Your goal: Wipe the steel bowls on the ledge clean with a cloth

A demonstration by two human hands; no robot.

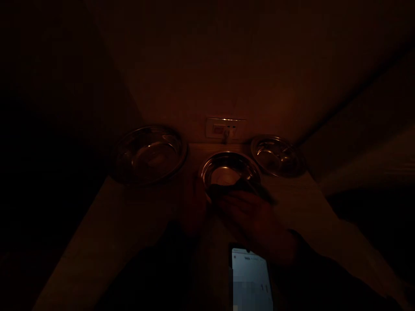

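The scene is very dark. A round metal bowl [225, 173] sits on the table in front of me. My right hand [251, 211] reaches over its near side, fingers pressed on a dark, cloth-like piece [243, 185] that lies across the near rim and partly inside. Dim against the table, my left hand [193, 207] is at the bowl's left edge; its fingers are too dark to make out, and I cannot tell if they grip the rim. A lit phone [251, 276] lies below my right wrist.
A larger metal dish [155, 157] stands at the back left of the table [84, 246], and another metal bowl [275, 156] at the back right. On the wall behind is a socket plate [226, 128] with a plug in it.
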